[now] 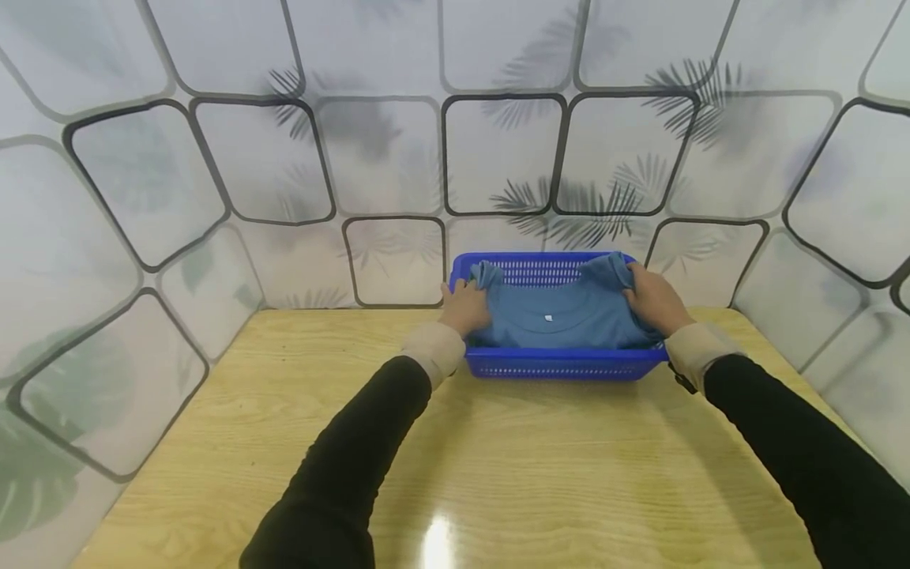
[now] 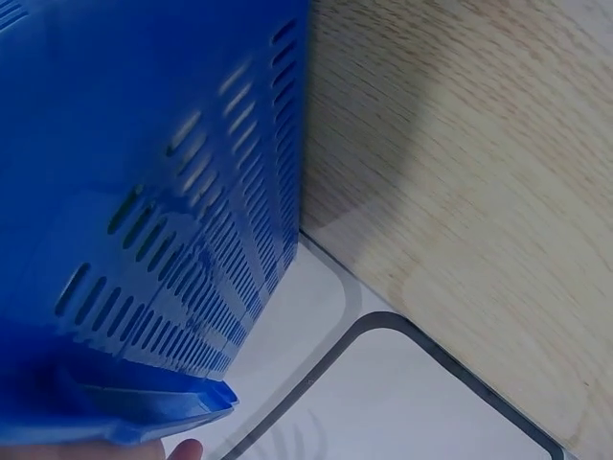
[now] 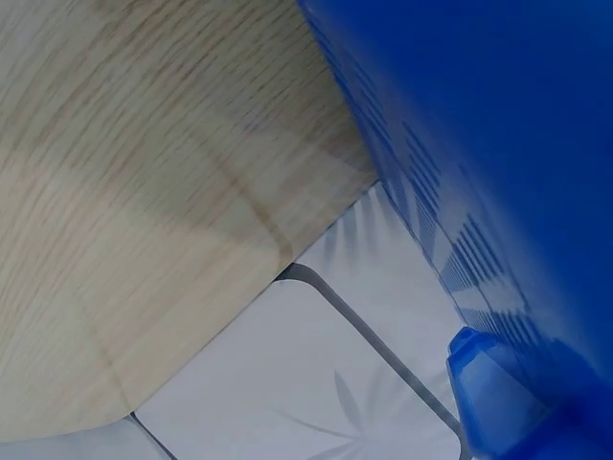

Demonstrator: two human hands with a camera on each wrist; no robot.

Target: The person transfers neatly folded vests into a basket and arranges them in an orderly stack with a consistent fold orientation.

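A blue T-shirt (image 1: pixel 562 312) with a small white mark at its neckline lies spread in a blue plastic basket (image 1: pixel 562 367). At the basket's left end my left hand (image 1: pixel 466 308) holds the shirt's edge by the rim; its thumb is hidden. In the left wrist view, fingertips (image 2: pixel 187 450) show past the basket rim (image 2: pixel 144 412). My right hand (image 1: pixel 657 300) grips the raised cloth at the shirt's right side. The right wrist view has the basket's outer wall (image 3: pixel 498 240) but not the hand.
The basket stands on a wood-grain table (image 1: pixel 320 411) near its back edge. Behind it and along both sides rise pale patterned walls (image 1: pixel 391 158) with dark outlines and leaf prints.
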